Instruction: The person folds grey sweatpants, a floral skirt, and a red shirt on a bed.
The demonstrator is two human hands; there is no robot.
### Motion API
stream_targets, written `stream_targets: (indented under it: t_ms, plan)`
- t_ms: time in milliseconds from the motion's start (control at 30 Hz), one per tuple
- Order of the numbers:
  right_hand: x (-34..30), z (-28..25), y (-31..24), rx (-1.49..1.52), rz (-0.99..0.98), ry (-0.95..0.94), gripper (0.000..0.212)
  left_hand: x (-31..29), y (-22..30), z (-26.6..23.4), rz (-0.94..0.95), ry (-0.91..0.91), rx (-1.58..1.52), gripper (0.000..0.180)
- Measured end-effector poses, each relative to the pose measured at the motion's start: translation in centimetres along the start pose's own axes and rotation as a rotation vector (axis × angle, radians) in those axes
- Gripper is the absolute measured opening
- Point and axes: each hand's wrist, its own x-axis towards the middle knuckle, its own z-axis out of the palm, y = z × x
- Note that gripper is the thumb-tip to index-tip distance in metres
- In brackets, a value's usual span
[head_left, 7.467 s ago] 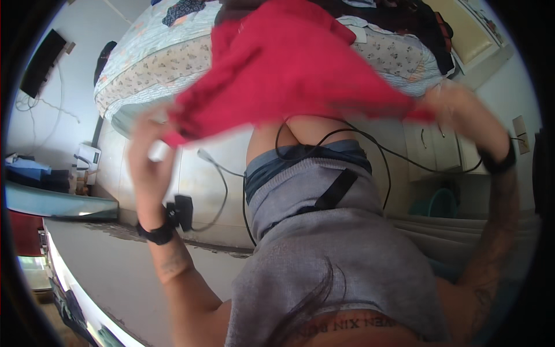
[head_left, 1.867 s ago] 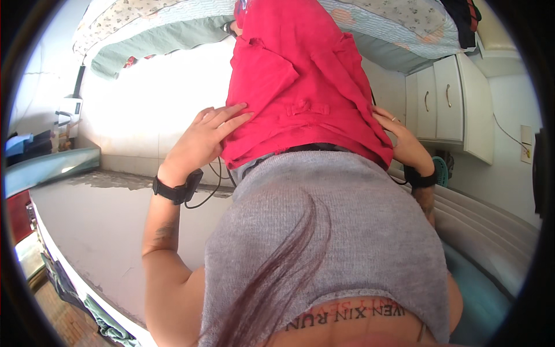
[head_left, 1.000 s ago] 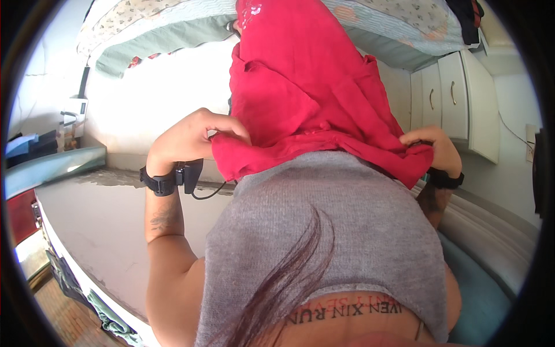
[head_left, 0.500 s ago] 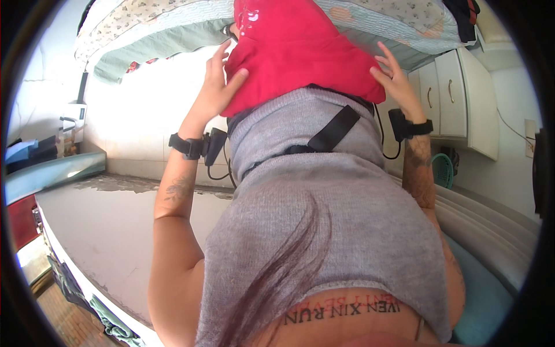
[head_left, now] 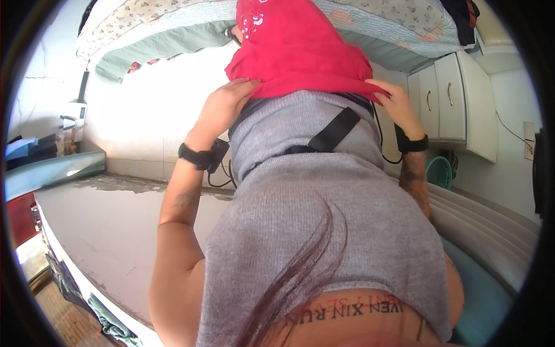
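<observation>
A bright red cloth lies over my lap, with a white embroidered pattern near its far left part. Its near edge runs across just beyond my grey knit top. At the left end of that edge, my left hand is closed on the fabric, its fingers bent over it. The right end is pinched between thumb and fingers of my right hand, pulled out into a small point. Whether the cloth is a garment, I cannot tell.
Ahead is a bed edge with a patterned quilt. On the right stand a white cabinet and a teal plastic basket. A pale, worn board or tabletop lies to my left. Black bands circle my wrists, with cables.
Both hands were spread against the cloth's sides; now they grip its near corners. The near edge has been drawn straighter and the cloth's sides have pulled inward.
</observation>
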Motion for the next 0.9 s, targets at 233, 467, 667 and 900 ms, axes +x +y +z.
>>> stream_targets:
  t_ms: [233, 467, 667, 900]
  plan:
    - [-2.5, -6.0, -6.4, -0.065, 0.202, -0.374, 0.033, 0.4, 5.9, -9.6, -0.209, -0.302, -0.205, 0.02]
    - [-2.7, -7.7, -7.7, 0.025, 0.206, -0.714, 0.032, -0.6, 4.0, -9.8, -0.159, -0.583, -0.558, 0.021]
    - [1.1, -6.2, -4.8, -0.072, 0.101, -0.134, 0.035, 3.0, 1.8, -7.9, -0.376, -0.16, -0.425, 0.022]
    - [1.8, -1.5, -4.4, -0.126, -0.064, 0.269, 0.066, 3.4, 0.1, -2.9, 0.004, 0.336, 0.051, 0.043]
